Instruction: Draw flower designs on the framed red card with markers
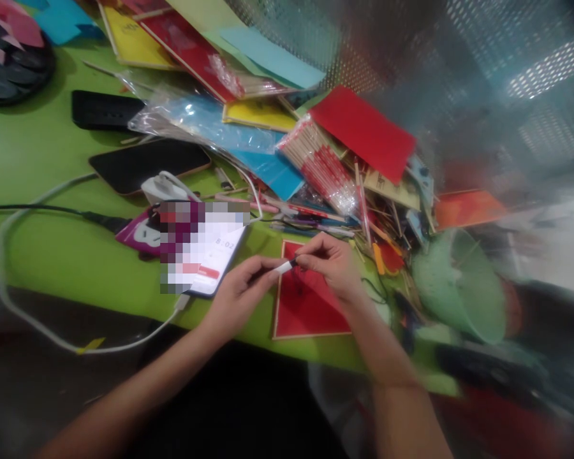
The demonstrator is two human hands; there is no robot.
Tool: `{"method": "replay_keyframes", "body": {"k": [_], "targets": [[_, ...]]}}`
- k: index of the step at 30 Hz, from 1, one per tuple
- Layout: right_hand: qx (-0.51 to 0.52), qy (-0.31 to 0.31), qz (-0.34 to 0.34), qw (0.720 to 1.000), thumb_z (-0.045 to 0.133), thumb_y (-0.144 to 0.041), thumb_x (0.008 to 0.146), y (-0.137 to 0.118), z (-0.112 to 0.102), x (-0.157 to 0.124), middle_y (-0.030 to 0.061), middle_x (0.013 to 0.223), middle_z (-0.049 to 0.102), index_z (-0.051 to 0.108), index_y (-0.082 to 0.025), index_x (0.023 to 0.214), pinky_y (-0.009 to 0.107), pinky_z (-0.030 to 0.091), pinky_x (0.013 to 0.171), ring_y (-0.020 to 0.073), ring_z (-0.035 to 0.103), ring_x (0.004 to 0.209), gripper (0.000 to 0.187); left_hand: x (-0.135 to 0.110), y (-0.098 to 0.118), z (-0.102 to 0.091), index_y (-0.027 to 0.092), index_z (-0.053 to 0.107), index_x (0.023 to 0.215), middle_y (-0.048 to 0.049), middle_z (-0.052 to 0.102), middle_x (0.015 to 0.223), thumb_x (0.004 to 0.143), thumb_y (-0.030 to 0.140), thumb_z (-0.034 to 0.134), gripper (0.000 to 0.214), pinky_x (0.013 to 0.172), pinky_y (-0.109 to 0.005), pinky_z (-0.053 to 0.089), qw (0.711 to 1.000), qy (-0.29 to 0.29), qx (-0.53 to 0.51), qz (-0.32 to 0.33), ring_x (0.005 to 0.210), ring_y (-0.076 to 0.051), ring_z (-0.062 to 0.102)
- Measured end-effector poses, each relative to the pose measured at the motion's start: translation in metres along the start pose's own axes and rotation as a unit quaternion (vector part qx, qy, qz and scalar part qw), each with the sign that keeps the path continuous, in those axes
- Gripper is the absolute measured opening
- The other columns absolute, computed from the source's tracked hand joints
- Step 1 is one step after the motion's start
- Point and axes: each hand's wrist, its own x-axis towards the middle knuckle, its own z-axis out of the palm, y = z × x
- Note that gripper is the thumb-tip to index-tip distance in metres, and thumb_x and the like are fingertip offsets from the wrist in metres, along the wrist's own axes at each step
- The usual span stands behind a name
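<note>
ok so both hands are on one tiny thing: the left hand (239,287) pinches the white part of a small white stick (284,266) between thumb and finger, and the right hand (329,262) pinches its dark end. it's held over the left side of a pale-edged red card (306,312) on the green table (57,248). lit phone (224,255) just beside the left hand, wrapped bundle of red-ended sticks (320,169) farther back, pale green bucket (433,287) off right, kinda blurry.
</note>
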Motion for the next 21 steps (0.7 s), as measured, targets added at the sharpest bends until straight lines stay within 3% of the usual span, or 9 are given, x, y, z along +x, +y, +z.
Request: {"method": "replay_keyframes", "body": {"k": [8, 14, 21], "targets": [[-0.061, 0.017, -0.046, 0.997, 0.094, -0.044, 0.074, -0.007, -0.009, -0.006, -0.0001, 0.078, 0.074, 0.076, -0.024, 0.08, 0.031, 0.057, 0.071, 0.0161, 0.067, 0.072, 0.027, 0.007, 0.0, 0.006, 0.023, 0.075, 0.113, -0.006, 0.078, 0.11, 0.097, 0.045, 0.065, 0.029, 0.091, -0.034, 0.059, 0.999, -0.033, -0.04, 0.002, 0.1, -0.022, 0.071], [-0.067, 0.008, -0.057, 0.996, 0.092, -0.042, 0.077, -0.006, -0.012, -0.004, -0.0009, 0.086, 0.074, 0.08, -0.029, 0.102, 0.03, 0.058, 0.078, 0.0165, 0.068, 0.081, 0.031, 0.008, 0.0, 0.006, 0.023, 0.074, 0.116, -0.0068, 0.077, 0.114, 0.099, 0.042, 0.062, 0.028, 0.091, -0.035, 0.057, 0.999, -0.023, -0.026, 0.012, 0.103, -0.022, 0.07], [-0.064, -0.016, -0.027, 0.997, 0.091, -0.037, 0.079, -0.006, -0.01, -0.005, 0.0012, 0.084, 0.078, 0.08, -0.025, 0.087, 0.032, 0.058, 0.078, 0.0173, 0.071, 0.08, 0.018, 0.007, -0.002, 0.007, 0.023, 0.074, 0.111, -0.0054, 0.076, 0.107, 0.098, 0.04, 0.064, 0.024, 0.086, -0.032, 0.056, 0.999, -0.02, -0.04, 0.011, 0.097, -0.02, 0.069]]}}
